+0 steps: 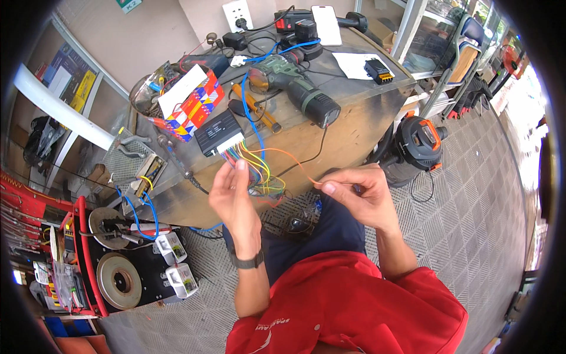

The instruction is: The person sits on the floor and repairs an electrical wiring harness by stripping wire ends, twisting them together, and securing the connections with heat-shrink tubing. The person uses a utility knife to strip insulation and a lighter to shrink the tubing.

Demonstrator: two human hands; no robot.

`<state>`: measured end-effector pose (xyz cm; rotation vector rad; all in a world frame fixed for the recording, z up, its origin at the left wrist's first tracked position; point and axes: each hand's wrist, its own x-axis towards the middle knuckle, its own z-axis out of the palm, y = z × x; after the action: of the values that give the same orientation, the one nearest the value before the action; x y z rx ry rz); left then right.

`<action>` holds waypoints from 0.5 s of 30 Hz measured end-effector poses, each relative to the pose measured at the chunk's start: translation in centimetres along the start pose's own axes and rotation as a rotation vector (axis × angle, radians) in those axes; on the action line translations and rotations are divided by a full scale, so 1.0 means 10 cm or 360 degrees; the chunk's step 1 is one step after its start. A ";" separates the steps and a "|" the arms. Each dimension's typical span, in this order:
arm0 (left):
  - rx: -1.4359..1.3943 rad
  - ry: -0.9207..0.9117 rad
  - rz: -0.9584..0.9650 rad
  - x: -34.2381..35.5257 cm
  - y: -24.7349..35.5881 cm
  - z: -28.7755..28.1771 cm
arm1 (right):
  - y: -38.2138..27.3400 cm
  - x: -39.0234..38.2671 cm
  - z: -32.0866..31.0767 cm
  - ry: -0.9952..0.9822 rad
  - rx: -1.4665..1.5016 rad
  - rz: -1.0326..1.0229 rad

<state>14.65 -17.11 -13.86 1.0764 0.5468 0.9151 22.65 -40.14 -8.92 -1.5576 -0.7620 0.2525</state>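
Note:
A black control box (216,131) lies near the table's front edge, with a white connector plugged into its near side. A bundle of coloured wires (259,168) runs out of the connector and hangs over the edge. My left hand (236,200) is at the bundle just below the connector, thumb and fingers closed around some of its wires; the exact grip is partly hidden. One orange wire (292,154) stretches away to the right. Its end is pinched between thumb and forefinger of my right hand (362,192).
A green cordless drill (295,88), an orange-handled tool (257,108) and a colourful box (191,106) lie on the table (354,112). Behind are a phone (326,25) and a small black module (378,71). A vacuum cleaner (413,147) stands right; a red-framed cart (88,259) stands left.

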 end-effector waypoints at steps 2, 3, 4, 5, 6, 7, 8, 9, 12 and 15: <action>0.0288 0.0142 0.0378 -0.19 0.06 0.01 | 0.01 0.04 0.04 0.0034 -0.0047 -0.0087; 0.0454 0.0252 0.0671 -0.29 0.10 0.04 | 0.02 0.06 0.05 0.0055 -0.0087 -0.0167; 0.0618 0.0364 0.0968 -0.38 0.14 0.07 | 0.03 0.08 0.07 0.0064 -0.0135 -0.0263; 0.0898 0.0260 0.1230 -0.49 0.23 0.06 | 0.03 0.09 0.08 0.0083 -0.0190 -0.0357; 0.0950 -0.0032 0.1269 -0.54 0.31 0.06 | 0.04 0.09 0.08 0.0046 -0.0170 -0.0338; 0.1025 -0.0352 0.1342 -0.58 0.39 0.05 | 0.04 0.09 0.08 0.0019 -0.0156 -0.0313; 0.1071 -0.0653 0.1399 -0.62 0.46 0.04 | 0.03 0.08 0.08 -0.0011 -0.0146 -0.0303; 0.1126 -0.0799 0.1378 -0.62 0.50 0.06 | 0.03 0.07 0.07 -0.0010 -0.0141 -0.0281; 0.1220 -0.1091 0.1366 -0.57 0.55 0.10 | 0.01 0.05 0.04 0.0034 -0.0142 -0.0284; 0.1303 -0.1131 0.1391 -0.53 0.52 0.11 | 0.02 0.03 0.03 0.0096 -0.0117 -0.0251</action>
<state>10.78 -21.15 -8.86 2.3621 -0.2339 0.9549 22.70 -39.70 -9.05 -1.5576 -0.8498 0.0616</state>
